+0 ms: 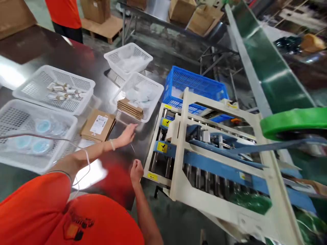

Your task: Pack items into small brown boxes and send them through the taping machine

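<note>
My left hand (128,134), with a band at its wrist, hovers over the metal table beside a white basket. Its fingers look loosely extended, and nothing shows in them. Closer to me, my right hand (137,170) is closed in a fist at the table's right edge; whatever it may hold is hidden. A thin pale strand or stick (133,147) shows between the two hands. Left of my left hand lies a stack of flat brown cardboard cartons (98,127) with a white label on top. More flat cartons (129,109) lie inside the white basket (157,91) ahead.
To the right stands a roller conveyor machine (178,149) with blue belts, a blue crate (198,80) behind it. White baskets at left hold small white bottles (66,91) and blue-topped round items (42,145). A cable (88,158) hangs by my left arm. Another person (63,15) stands behind.
</note>
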A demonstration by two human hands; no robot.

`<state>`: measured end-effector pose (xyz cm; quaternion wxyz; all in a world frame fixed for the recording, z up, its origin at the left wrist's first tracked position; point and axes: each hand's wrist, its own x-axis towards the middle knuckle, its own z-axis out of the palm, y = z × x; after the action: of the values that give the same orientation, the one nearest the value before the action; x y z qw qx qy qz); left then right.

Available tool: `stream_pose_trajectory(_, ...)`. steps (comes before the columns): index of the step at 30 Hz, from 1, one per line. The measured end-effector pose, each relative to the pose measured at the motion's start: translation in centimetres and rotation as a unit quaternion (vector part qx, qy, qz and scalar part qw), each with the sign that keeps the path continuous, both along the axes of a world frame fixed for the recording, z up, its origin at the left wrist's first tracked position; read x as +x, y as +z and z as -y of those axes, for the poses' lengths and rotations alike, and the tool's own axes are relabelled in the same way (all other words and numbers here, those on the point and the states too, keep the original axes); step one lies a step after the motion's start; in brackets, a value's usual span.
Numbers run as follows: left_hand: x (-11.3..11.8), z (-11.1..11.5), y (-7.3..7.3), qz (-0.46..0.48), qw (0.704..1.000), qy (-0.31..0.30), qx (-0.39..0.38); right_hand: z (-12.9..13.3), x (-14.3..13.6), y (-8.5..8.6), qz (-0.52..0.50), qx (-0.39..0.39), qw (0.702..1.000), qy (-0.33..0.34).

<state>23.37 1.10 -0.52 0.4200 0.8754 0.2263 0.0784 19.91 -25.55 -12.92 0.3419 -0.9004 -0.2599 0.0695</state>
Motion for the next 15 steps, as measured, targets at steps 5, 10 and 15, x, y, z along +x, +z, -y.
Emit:
stream_pose_trajectory(5, -13.4, -8.7, 2.8, -0.226, 0.912, 0.330, 0.089, -13.4, 2.0, 4.0, -0.139, 0.064, 0.983, 0.105)
stream_pose_trajectory(10, -16.7, -9.7, 1.9, -0.287, 0.884, 0.365, 0.051, -24.4, -0.1, 6.7, -0.218, 0.009, 0.969, 0.112)
stream_pose_trajectory(15, -18.1, -7.5, 2.3, -0.250, 0.919, 0.301, 0.045, -24.0, -0.3, 9.4, -0.199, -0.004, 0.979, 0.052)
